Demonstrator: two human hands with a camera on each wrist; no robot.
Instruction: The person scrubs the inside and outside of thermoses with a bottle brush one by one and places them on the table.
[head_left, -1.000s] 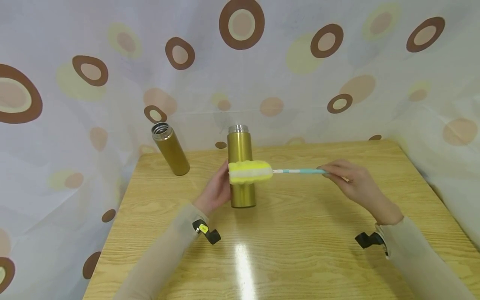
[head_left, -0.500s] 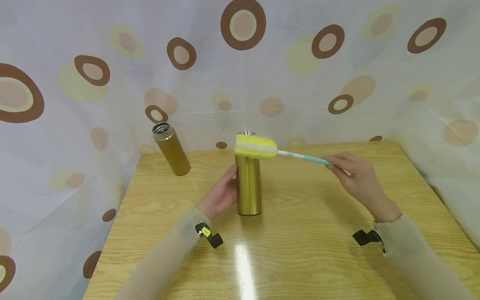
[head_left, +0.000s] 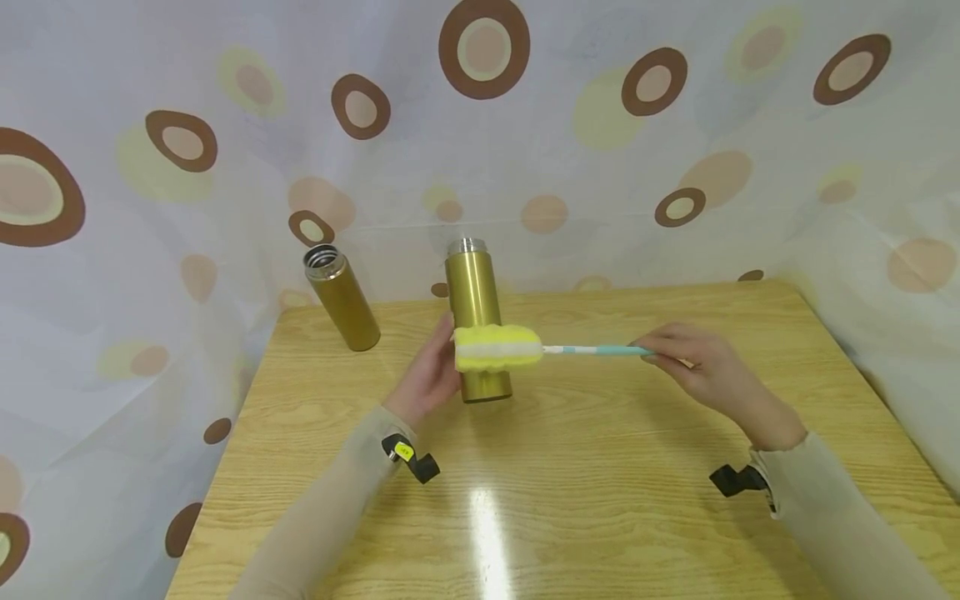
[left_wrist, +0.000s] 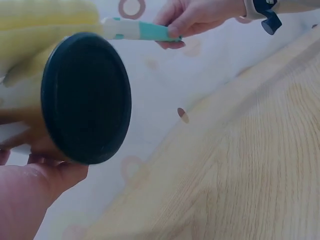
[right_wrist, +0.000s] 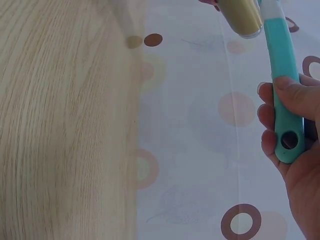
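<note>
My left hand point(head_left: 431, 371) grips a gold thermos bottle point(head_left: 472, 287) from its left side, with the bottle raised and tilted a little to the left. Its steel neck has no lid, and its dark base point(left_wrist: 87, 97) faces the left wrist camera. My right hand point(head_left: 697, 367) pinches the teal handle point(right_wrist: 284, 60) of a bottle brush. The brush's yellow and white sponge head point(head_left: 498, 347) lies crosswise over the lower half of the bottle in the head view. Most of my left fingers are hidden behind the bottle.
A second gold thermos bottle point(head_left: 343, 300), lidless, stands upright at the back left of the wooden table point(head_left: 600, 500). Behind the table hangs a pale curtain point(head_left: 555, 142) with brown and peach ring patterns.
The sponge head rose to the bottle's top half a second ago and now is back down over its lower half. The bottle has shifted up and left and tilted left.
</note>
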